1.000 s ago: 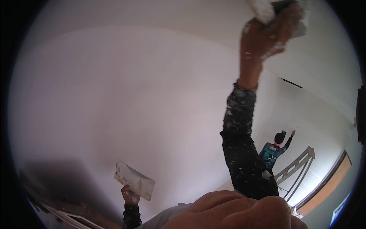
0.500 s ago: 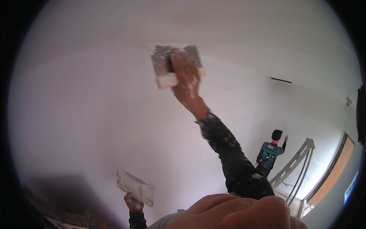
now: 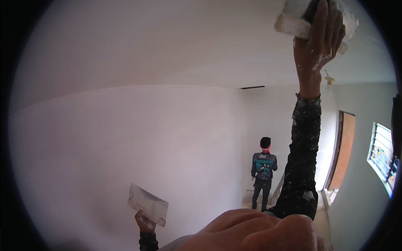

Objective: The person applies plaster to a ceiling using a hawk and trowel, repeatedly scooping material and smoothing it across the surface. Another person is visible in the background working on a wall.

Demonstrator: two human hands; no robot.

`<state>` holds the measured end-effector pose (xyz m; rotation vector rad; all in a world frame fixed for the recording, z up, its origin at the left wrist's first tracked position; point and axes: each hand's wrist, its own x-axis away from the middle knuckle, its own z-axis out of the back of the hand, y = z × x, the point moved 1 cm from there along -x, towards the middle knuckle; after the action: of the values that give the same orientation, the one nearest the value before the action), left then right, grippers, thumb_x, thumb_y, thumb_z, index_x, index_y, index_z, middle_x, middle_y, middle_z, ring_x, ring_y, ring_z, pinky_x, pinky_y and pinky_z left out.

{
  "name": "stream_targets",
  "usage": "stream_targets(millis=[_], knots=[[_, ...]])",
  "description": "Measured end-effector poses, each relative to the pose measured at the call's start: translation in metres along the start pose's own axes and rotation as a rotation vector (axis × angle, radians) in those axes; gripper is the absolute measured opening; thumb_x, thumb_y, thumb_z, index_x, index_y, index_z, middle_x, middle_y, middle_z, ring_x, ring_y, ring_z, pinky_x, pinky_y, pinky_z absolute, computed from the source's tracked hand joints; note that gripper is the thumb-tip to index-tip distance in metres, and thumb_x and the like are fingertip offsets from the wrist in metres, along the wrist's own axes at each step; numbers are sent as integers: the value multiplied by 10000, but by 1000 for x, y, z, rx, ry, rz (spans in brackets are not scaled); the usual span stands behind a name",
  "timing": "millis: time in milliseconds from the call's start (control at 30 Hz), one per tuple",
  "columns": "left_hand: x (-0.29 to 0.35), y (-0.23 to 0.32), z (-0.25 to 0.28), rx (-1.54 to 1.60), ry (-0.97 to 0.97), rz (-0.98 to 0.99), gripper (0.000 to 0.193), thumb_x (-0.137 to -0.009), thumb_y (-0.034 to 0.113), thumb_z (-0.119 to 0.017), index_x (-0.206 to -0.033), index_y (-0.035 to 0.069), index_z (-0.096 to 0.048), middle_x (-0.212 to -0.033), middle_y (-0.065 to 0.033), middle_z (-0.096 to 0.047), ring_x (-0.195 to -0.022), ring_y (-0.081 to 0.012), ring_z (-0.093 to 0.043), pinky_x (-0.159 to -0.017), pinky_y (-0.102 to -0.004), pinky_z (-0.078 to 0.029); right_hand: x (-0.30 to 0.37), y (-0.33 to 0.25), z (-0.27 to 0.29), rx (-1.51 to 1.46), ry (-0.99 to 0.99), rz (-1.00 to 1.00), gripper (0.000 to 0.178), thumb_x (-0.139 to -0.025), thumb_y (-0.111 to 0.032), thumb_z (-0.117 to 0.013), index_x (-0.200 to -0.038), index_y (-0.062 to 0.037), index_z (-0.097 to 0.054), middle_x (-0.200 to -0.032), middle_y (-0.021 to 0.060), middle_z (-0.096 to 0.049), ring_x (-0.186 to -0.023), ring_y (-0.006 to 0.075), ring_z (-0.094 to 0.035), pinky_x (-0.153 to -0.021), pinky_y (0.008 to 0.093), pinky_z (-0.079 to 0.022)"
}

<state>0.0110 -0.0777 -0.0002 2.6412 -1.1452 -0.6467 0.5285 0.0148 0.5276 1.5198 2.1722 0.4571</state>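
Note:
My right hand (image 3: 320, 44), spattered with white, is raised high at the upper right with its fingers wrapped over a broad putty knife (image 3: 292, 26). The blade lies at the pale ceiling (image 3: 201, 42); whether its edge touches the surface I cannot tell, and its top runs out of view. Low on the left, my left hand (image 3: 145, 222) grips a second wide putty knife (image 3: 148, 203). That one is held tilted in front of the white wall (image 3: 167, 138), with its flat face showing and smears of white on it. The left fingers are partly hidden behind the blade.
A co-worker (image 3: 264, 165) in a dark cap stands by the far wall, back turned. A ladder (image 3: 277, 188) is partly hidden behind my right arm. Farther right are an orange-brown door (image 3: 342, 146), a louvred window (image 3: 382, 146) and a hanging lamp holder (image 3: 330, 80).
My right hand with its putty knife has swung up and right, from the wall area to the ceiling. The view has turned right, and the co-worker's raised arm has come down. My left hand stays low.

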Motion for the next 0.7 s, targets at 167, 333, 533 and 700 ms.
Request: stream_targets(millis=[167,333,533,700], knots=[[-43,-36,-18,-62,-95,183,578,-745,190,-575,-1301,52,-499,-1224,-109,-589,-1169,-329,-555,-1044,-482,-442,69,9,-3,412,-371,147,596,-788,-81,-543,-1376,-1,-488,-1375,238,-524,-1250,467,-498,-1080,555,-350],[-150,-75,-92,-59,-121,240,612,-732,194,-587,-1321,64,-485,-1243,-105,-573,-1157,-336,-555,-1030,-491,-447,123,52,-11,371,-568,70,592,-777,12,-575,-1360,-89,-549,-1385,129,-553,-1327,350,-469,-1146,520,-271],[-63,-51,19,-97,-23,297,606,-738,193,-574,-1321,53,-482,-1247,-118,-573,-1169,-350,-547,-1025,-505,-449,5,49,92,319,-270,113,611,-773,-42,-676,-1364,-94,-532,-1304,130,-596,-1264,328,-518,-1079,469,-387],[-76,-74,12,-27,-63,294,613,-733,188,-567,-1319,32,-482,-1257,-123,-573,-1172,-345,-548,-1030,-501,-445,-9,33,31,603,-177,317,456,-897,-231,-634,-1336,-148,-543,-1197,135,-610,-1133,320,-553,-934,434,-499]])
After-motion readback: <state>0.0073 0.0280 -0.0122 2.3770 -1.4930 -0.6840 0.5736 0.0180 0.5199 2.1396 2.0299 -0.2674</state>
